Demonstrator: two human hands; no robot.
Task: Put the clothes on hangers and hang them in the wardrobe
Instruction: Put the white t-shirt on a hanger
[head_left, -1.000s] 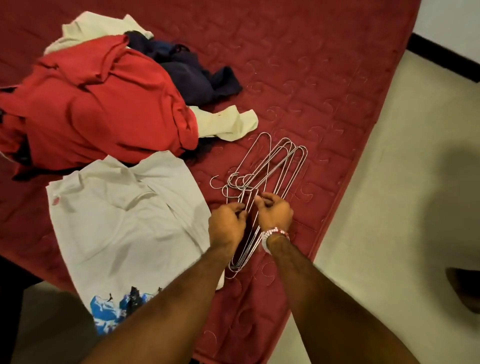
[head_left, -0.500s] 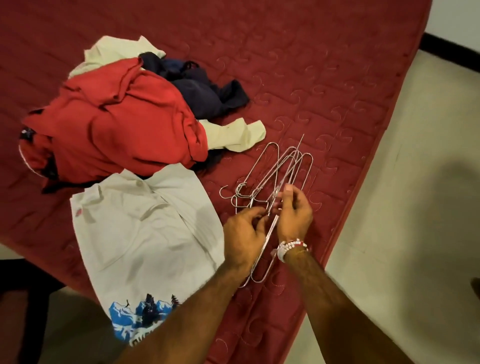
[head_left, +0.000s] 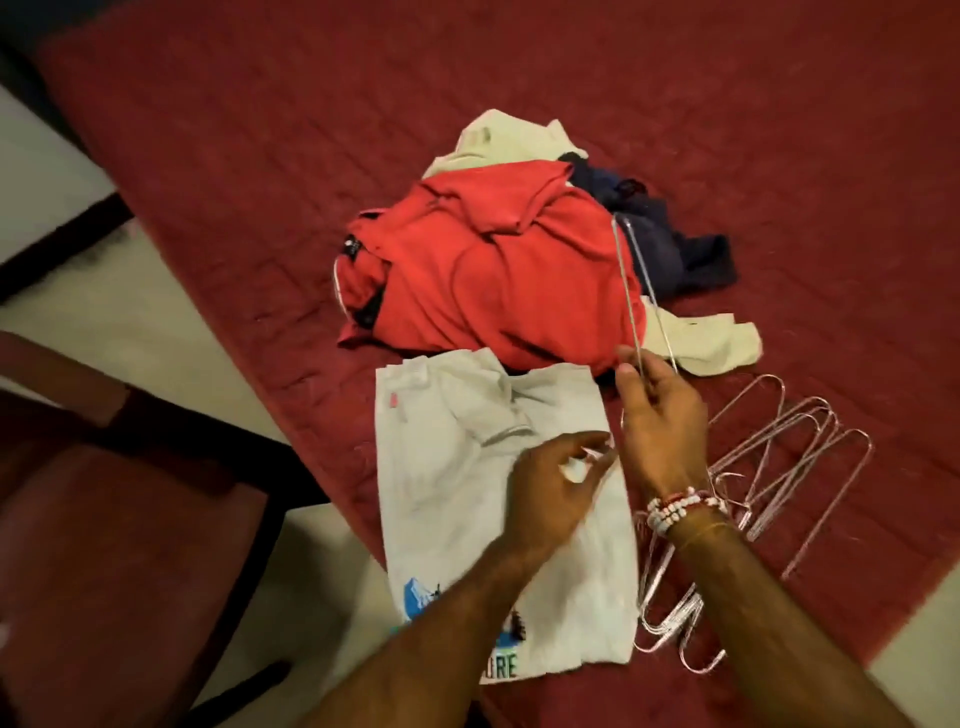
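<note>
My right hand (head_left: 662, 421), with a beaded bracelet on the wrist, is shut on one wire hanger (head_left: 631, 291) and holds it up above the clothes. My left hand (head_left: 553, 491) hovers with spread fingers over a white T-shirt (head_left: 457, 467) that lies flat on the bed, its blue print toward me. A pile of several wire hangers (head_left: 795, 457) lies on the bed to the right of my hands. Behind the white shirt sits a heap of clothes: a red shirt (head_left: 483, 270), a dark navy garment (head_left: 675, 249) and a cream garment (head_left: 498, 137).
The clothes and hangers rest on a bed with a dark red quilted cover (head_left: 519, 78). A dark wooden chair with a red seat (head_left: 104, 519) stands at the lower left. Pale floor (head_left: 130, 322) shows beside the bed on the left and at the lower right corner.
My right hand has lifted one hanger out of the pile and carried it left over the clothes. My left hand has let go and opened. The view has swung left.
</note>
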